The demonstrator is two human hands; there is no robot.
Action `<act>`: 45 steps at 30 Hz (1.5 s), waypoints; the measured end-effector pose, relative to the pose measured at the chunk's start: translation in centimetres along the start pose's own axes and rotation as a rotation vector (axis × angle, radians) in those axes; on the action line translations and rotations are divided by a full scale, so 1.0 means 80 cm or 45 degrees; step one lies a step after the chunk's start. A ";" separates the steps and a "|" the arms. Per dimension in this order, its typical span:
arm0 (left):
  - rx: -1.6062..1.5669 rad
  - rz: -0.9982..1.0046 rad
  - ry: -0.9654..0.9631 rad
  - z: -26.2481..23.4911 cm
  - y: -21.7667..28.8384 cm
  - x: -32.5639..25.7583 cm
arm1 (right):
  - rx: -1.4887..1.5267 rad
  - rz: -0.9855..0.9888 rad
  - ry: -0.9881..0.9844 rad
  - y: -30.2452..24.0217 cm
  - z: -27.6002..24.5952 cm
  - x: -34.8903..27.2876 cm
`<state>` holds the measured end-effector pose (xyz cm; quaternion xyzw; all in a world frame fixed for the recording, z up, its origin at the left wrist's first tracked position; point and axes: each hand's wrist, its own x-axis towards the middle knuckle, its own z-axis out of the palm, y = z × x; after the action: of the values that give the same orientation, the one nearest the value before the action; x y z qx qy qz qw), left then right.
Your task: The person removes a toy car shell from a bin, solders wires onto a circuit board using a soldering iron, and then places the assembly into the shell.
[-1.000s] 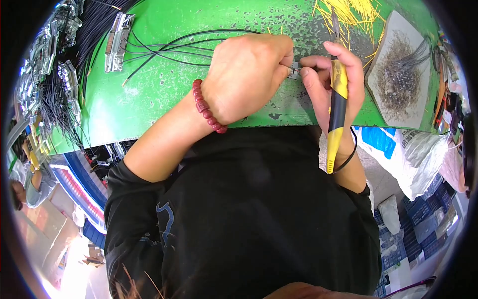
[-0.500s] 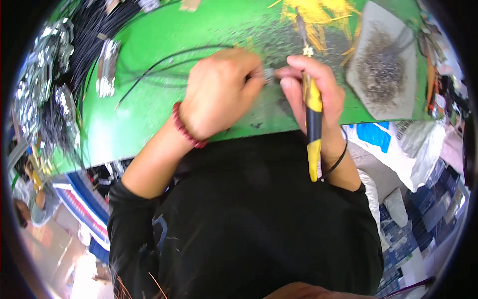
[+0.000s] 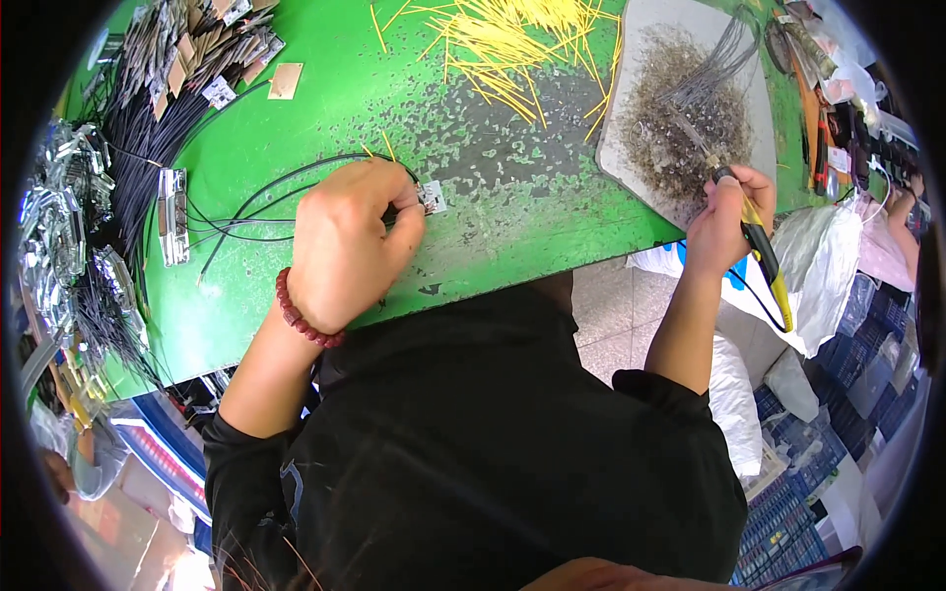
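1. Head view, largest first: green tabletop (image 3: pixel 296 148), worn grey in the middle, carries everything; the person's torso in black sits below its near edge.
2. Grey mat (image 3: pixel 631 98) at the far right edge holds a heap of fine wire scraps (image 3: pixel 670 128). Loose yellow sleeving pieces (image 3: pixel 512 49) lie scattered just beside it.
3. Black cables (image 3: pixel 266 192) loop across the tabletop from the left and run under the left hand (image 3: pixel 345 246). Judged limp and light, likely to spring back if released; best held close to the end fitting.
4. Left hand lies curled, knuckles up, fingertips pressed onto the cable end, pinning it to the tabletop. A small metal connector (image 3: pixel 432 197) pokes out just past the fingertips, touching them. Judged light, stiff, easily bent at its pins; grip by its body edges.
5. Right hand (image 3: pixel 724 222) is well apart from the connector, over the mat's near corner, wrapped around a yellow-and-black soldering iron (image 3: pixel 759 246), tip pointing into the scraps. Judged rigid, hot at the tip; hold by the handle only.
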<state>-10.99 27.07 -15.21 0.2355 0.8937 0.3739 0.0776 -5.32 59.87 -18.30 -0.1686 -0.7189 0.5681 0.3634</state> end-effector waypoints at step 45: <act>0.111 0.168 0.149 0.015 -0.014 -0.007 | 0.241 0.139 -0.854 -0.040 0.084 -0.124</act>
<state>-10.54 26.90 -16.83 0.2747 0.8946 0.3522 -0.0099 -2.85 47.80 -19.20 0.0237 -0.7322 0.6747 0.0900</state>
